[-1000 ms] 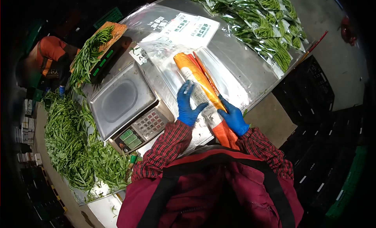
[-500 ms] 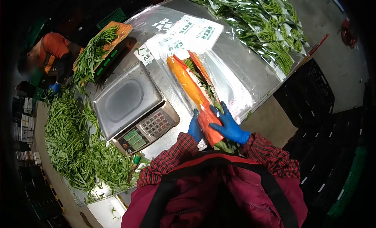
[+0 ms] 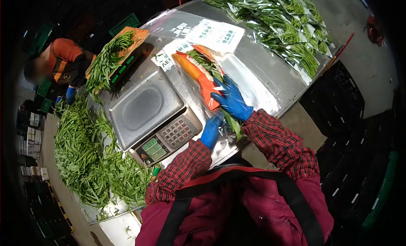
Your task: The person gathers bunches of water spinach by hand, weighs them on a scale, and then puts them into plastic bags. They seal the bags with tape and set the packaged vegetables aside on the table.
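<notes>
A bundle of leafy greens (image 3: 233,123) lies partly wrapped in an orange plastic sheet (image 3: 192,72), beside a thin clear plastic bag (image 3: 224,136). My right hand (image 3: 231,98), in a blue glove, grips the bundle from its right side, fingers partly spread over the sheet and leaves. Nearer my body, my left hand (image 3: 211,129), also gloved in blue, is closed at the clear bag, just below the sheet's near end. Its fingertips are partly hidden. Leaf ends stick out between the hands. Printed clear bags (image 3: 215,34) lie flat beyond the bundle.
A digital scale (image 3: 154,115) stands left of my hands. Loose greens (image 3: 78,157) are heaped at the left edge, and bagged greens (image 3: 283,34) lie far right. Across the table a co-worker (image 3: 63,60) reaches into the heap, near a second scale with greens on an orange sheet (image 3: 139,34).
The orange sheet and my right hand have moved away from my body, uncovering more leaf ends. My left hand has shifted slightly right and nearer my body. The co-worker's hand has moved right.
</notes>
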`<state>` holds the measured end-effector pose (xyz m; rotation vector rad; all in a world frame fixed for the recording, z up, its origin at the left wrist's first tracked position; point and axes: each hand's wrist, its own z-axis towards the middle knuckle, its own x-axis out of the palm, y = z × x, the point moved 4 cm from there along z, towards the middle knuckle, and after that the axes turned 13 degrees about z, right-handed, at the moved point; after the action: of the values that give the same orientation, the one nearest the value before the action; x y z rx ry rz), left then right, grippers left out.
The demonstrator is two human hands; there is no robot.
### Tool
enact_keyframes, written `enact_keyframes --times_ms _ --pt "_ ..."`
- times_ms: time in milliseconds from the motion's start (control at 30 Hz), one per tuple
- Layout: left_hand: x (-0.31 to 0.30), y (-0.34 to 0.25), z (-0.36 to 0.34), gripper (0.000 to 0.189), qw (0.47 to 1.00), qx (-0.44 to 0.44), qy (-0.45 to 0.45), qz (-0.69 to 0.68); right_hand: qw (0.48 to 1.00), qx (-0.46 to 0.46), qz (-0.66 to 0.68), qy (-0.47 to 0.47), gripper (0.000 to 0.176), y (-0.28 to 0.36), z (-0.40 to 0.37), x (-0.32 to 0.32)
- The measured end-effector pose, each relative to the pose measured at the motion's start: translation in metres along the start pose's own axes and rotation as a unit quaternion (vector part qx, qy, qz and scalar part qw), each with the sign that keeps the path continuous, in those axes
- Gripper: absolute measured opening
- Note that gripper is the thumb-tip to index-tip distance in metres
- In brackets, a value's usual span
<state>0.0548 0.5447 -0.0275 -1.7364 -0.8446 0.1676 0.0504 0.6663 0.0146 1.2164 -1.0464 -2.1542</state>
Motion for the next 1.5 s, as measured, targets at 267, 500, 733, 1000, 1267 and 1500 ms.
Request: enact_keyframes --times_ms 267,500,733,1000,1267,1500 --pt "0.021 -0.251 0.022 0.031 0.956 0.280 0.048 0.069 0.949 -0.182 0.190 -0.173 0.030 0.127 -0.017 -0.194" --pt "0.023 -0.274 -0.006 0.035 0.968 0.215 -0.127 -0.022 0.984 -0.100 0.137 0.054 0.091 0.038 0.042 -0.163" --pt "0.009 -0.281 -0.017 0.042 0.972 0.193 0.131 -0.023 0.913 0.023 0.376 0.157 0.080 0.019 0.081 -0.097" --pt "0.007 -0.442 -0.116 0.036 0.668 0.488 -0.255 0.500 0.894 -0.020 0.429 0.127 0.068 0.017 0.105 -0.098" --pt "0.086 -0.393 -0.056 0.023 0.557 -0.006 -0.020 0.830 0.866 -0.032 0.478 0.145 0.064 0.008 0.119 -0.089" --pt "0.070 -0.346 -0.024 0.018 0.402 0.172 -0.098 0.894 0.850 -0.012 0.496 0.178 0.064 0.004 0.126 -0.080"
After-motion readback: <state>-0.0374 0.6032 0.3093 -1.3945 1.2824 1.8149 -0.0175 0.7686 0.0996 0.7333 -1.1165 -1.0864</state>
